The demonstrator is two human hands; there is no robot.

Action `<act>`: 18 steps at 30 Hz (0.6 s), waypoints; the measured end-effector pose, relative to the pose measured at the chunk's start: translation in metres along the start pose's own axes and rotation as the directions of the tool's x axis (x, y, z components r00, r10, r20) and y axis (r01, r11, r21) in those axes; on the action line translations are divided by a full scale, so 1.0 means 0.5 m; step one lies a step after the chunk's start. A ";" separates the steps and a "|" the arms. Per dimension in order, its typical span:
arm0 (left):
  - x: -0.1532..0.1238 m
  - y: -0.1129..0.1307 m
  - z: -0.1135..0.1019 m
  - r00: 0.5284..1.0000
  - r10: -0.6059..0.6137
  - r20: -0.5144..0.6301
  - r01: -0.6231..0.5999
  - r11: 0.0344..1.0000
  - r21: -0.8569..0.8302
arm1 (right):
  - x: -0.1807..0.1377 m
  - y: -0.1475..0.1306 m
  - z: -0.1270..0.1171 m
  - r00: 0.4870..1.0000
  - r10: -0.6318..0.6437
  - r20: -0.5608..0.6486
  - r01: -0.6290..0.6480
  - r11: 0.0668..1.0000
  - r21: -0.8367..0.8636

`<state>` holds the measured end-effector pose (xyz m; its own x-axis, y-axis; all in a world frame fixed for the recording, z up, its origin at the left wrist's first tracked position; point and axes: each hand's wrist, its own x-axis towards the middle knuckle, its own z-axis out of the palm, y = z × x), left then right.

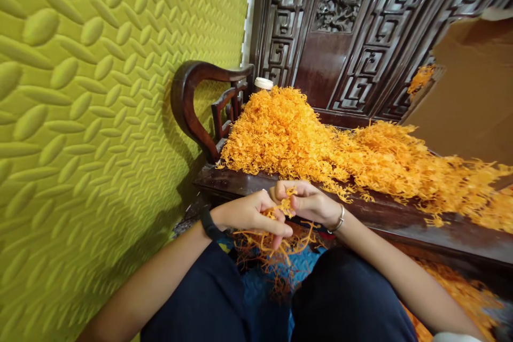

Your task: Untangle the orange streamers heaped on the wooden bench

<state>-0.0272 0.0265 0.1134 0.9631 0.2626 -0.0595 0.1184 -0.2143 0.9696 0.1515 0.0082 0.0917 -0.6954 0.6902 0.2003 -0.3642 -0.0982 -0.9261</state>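
Observation:
My left hand (256, 215), a dark band at its wrist, is closed around an orange branched sprig (285, 204) that looks like moulded plastic. Close beside it, my right hand (308, 202), with a bracelet, pinches small orange bits of the same kind between thumb and fingers. The two hands meet just in front of the bench edge, above my knees. Below them hangs a tangle of thin orange stems (276, 248); whether it is joined to the sprig I cannot tell. Beyond the hands, a large heap of small orange pieces (280, 133) covers part of the bench.
The dark wooden bench (401, 216) has a curved armrest (186, 99) and a carved back (320, 72). A white-lidded container (263, 84) stands behind the heap. Cardboard (473, 91) leans at the right. A textured yellow-green wall (100, 144) runs along the left. More orange pieces (457, 294) lie lower right.

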 end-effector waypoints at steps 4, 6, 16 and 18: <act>-0.019 0.023 0.002 0.991 0.094 0.096 -0.085 0.992 -0.094 | -0.002 -0.016 0.054 1.000 -0.013 0.029 0.009 0.988 0.152; -0.023 0.033 0.005 0.971 0.097 0.219 -0.076 0.992 -0.105 | -0.005 -0.029 0.076 0.994 -0.086 0.069 0.068 0.970 0.232; 0.012 -0.002 0.012 0.994 -0.019 0.104 0.025 0.998 -0.057 | -0.027 -0.102 0.051 0.628 -0.711 -0.317 0.405 0.646 -0.647; 0.016 -0.019 0.006 0.999 -0.051 0.013 0.052 0.997 -0.062 | -0.021 -0.119 0.019 0.332 -0.878 -0.344 0.293 0.443 -0.847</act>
<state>-0.0201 0.0280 0.1028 0.9588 0.2611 -0.1121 0.1530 -0.1421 0.9780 0.1746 0.0001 0.1476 0.3025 0.5620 0.7698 0.1600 0.7663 -0.6223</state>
